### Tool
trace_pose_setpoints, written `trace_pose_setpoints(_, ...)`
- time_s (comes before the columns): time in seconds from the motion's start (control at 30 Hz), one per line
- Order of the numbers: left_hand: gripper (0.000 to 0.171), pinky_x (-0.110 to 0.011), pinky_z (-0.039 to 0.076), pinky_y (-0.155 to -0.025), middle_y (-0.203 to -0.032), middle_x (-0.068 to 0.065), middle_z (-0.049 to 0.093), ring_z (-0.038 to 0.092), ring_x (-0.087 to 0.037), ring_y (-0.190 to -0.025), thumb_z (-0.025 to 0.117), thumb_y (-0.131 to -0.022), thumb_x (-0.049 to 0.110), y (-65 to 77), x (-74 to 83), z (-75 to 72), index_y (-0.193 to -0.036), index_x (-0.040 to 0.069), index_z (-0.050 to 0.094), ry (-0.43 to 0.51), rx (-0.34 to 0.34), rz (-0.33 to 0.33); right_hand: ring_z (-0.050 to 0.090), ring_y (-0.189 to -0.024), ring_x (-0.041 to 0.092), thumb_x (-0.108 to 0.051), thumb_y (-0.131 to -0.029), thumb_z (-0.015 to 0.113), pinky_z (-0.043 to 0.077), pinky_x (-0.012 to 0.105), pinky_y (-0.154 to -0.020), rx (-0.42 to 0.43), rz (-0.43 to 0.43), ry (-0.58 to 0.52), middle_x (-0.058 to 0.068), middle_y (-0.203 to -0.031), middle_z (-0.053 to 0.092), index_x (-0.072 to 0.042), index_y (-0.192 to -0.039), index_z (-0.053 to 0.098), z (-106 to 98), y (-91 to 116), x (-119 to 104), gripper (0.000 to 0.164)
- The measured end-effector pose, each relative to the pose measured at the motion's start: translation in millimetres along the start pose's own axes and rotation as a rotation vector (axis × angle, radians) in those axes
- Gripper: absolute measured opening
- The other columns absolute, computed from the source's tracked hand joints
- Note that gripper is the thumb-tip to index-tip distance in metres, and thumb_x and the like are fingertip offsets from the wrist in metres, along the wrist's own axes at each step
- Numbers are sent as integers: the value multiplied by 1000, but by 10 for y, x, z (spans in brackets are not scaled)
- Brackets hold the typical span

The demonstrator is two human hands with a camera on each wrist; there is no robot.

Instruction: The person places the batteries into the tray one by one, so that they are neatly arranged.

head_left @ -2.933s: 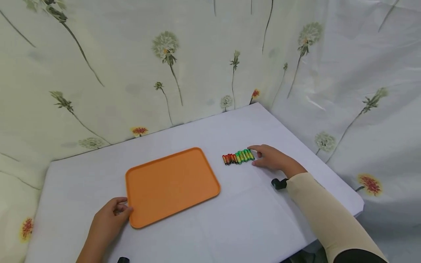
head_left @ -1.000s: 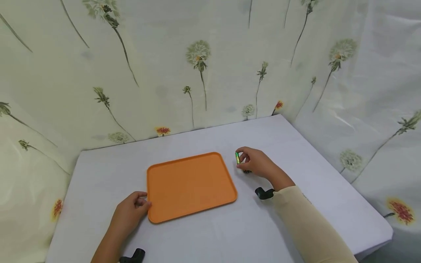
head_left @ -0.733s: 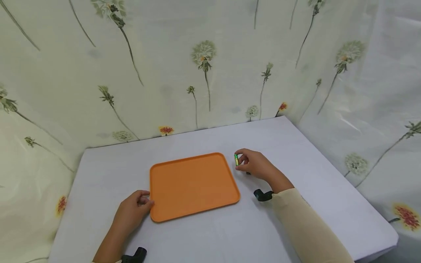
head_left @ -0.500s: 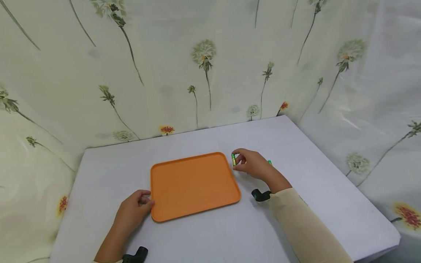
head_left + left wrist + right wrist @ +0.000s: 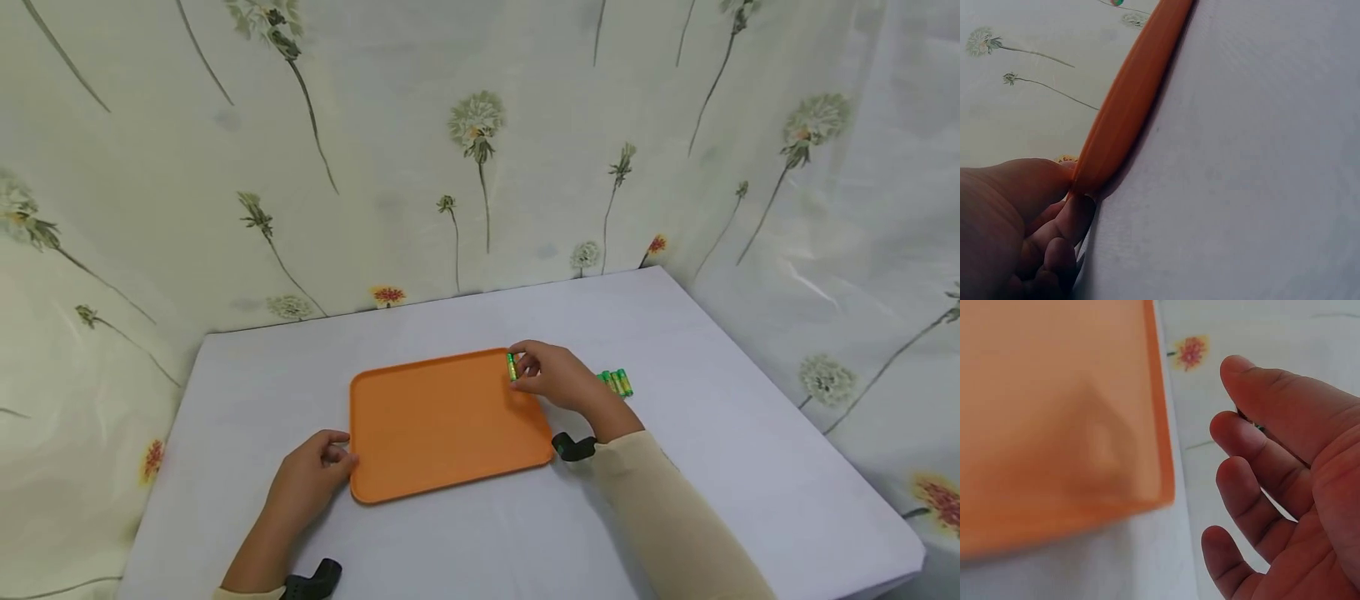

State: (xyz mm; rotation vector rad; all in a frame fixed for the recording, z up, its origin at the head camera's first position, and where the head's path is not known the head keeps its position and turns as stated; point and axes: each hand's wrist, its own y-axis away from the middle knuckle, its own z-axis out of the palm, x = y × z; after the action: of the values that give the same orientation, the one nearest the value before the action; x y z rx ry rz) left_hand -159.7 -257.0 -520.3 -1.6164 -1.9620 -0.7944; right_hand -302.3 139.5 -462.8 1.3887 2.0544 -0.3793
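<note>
My right hand (image 5: 553,377) pinches one green battery (image 5: 512,367) between thumb and index finger, over the far right corner of the orange tray (image 5: 442,442). From the right wrist, the thumb and fingers hide nearly all of that battery. At the tray's left side, my left hand (image 5: 309,479) grips the edge. The left wrist view shows its thumb on the rim (image 5: 1129,94) and a finger beneath. More green batteries (image 5: 621,382) lie in a row behind my right wrist, partly covered by it; the red and black ones are hidden.
A white-covered table (image 5: 480,550) carries everything. Behind it and along its right side hang curtains (image 5: 375,167) printed with dandelions. Each wrist wears a black camera mount, the right one (image 5: 573,447) overlapping the tray's near right corner in the head view.
My right hand has picked a green battery from the row and carried it left, now over the tray's corner. The left hand has stayed at the tray's edge. The head view has shifted.
</note>
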Motion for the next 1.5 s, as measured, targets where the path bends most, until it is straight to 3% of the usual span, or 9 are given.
trace_pose_setpoints(0.7,38,-33,45,-76,-90,7,70,58,-13,-79,78,-94,31,-35,-8,-30,-126,13,68,3,22,6,62,-101,19,-26,-92,83,53,39,-88,-70,-92,-120,-6,-107,68,-21,-142,60,300,-270,-520,55)
trace_pose_setpoints(1.03,39,-33,44,-74,-89,8,69,57,-12,-77,78,-94,32,-30,-18,-23,-126,14,68,-5,23,-26,64,-98,17,-27,-92,83,54,37,-83,-158,-120,-150,-7,-106,68,-22,-143,59,654,-442,-752,56)
trace_pose_setpoints(1.27,38,-33,44,-72,-88,7,68,57,-13,-77,79,-93,31,0,-13,-41,-125,13,69,-9,17,-45,66,-96,10,-33,-91,83,53,35,-90,-246,-179,-89,-9,-102,69,-23,-134,63,912,-549,-853,48)
trace_pose_setpoints(1.5,36,-33,46,-74,-87,9,68,58,-11,-76,79,-93,31,-48,-6,-26,-124,15,69,-7,25,-42,65,-94,8,-35,-91,84,52,32,-92,-266,-217,-20,-11,-99,69,-25,-129,63,1039,-668,-954,45)
